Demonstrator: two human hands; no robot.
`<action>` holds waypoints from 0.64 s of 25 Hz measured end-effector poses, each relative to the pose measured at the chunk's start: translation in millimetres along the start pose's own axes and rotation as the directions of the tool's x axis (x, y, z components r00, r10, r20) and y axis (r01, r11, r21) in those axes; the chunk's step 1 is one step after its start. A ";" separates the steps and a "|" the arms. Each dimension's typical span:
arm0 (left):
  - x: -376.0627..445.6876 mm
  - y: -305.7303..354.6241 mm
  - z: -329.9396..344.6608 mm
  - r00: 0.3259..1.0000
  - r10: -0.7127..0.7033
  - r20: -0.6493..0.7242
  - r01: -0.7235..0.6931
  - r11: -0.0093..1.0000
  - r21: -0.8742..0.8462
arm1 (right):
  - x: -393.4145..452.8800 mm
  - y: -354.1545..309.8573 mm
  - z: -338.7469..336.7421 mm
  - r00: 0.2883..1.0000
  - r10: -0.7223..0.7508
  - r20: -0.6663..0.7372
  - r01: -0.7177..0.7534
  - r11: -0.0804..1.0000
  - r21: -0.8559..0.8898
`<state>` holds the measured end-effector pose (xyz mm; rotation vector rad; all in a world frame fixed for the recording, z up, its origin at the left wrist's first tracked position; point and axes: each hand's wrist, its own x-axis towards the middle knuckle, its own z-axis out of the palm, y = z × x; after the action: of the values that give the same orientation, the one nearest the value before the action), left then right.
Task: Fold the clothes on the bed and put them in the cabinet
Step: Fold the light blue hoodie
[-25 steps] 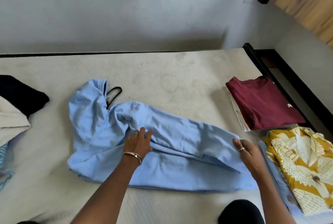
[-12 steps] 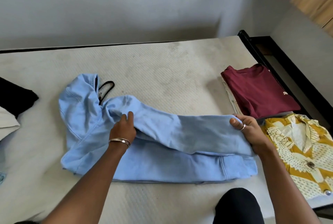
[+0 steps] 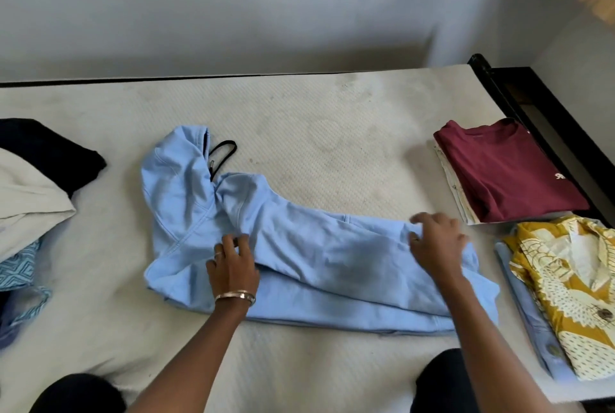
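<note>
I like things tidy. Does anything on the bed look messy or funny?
Yes. The unfolded pile at the bed's left edge is crumpled, and the blue hoodie has a black drawstring looping out beside its hood. The maroon shirt lies neatly folded.

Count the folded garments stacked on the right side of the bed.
4 visible: maroon shirt atop a cream garment; yellow patterned shirt atop a light blue one. More may be hidden between.
</note>
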<state>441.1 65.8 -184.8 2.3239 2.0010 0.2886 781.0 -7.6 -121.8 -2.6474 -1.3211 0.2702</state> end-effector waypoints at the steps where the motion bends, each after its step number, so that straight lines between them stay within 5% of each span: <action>1: 16.4 -3.4 -5.1 0.999 -0.010 -0.052 0.008 0.999 -0.048 | -3.7 -26.5 6.3 0.992 -0.126 0.004 0.126 0.991 0.056; 4: 91.4 -18.0 -17.6 0.999 -0.010 -0.043 -0.002 0.962 -0.274 | -10.4 -94.4 39.1 0.909 -0.383 0.162 0.344 0.911 0.227; 7: 165.1 -27.4 -25.4 0.962 0.154 0.225 -0.055 0.918 -0.393 | -7.2 -142.1 62.5 0.869 -0.456 0.191 0.374 0.859 0.349; 11: 216.6 -37.5 -29.7 0.716 0.352 0.603 -0.348 0.929 -0.129 | -25.0 -181.3 90.9 0.751 -0.656 0.074 0.602 0.727 0.331; 13: 226.5 -53.3 -35.5 0.726 0.387 0.569 -0.431 0.900 -0.063 | -56.8 -190.9 113.7 0.660 -0.739 0.135 0.732 0.673 0.109; 16: 222.3 -72.8 -55.5 0.730 0.407 0.549 -0.532 0.843 0.082 | -79.5 -188.1 137.6 0.697 -0.712 -0.085 0.717 0.695 0.055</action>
<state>391.1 291.9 -120.1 2.6479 1.2205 -0.5420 556.4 49.9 -204.8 -1.8357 -2.1282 0.1245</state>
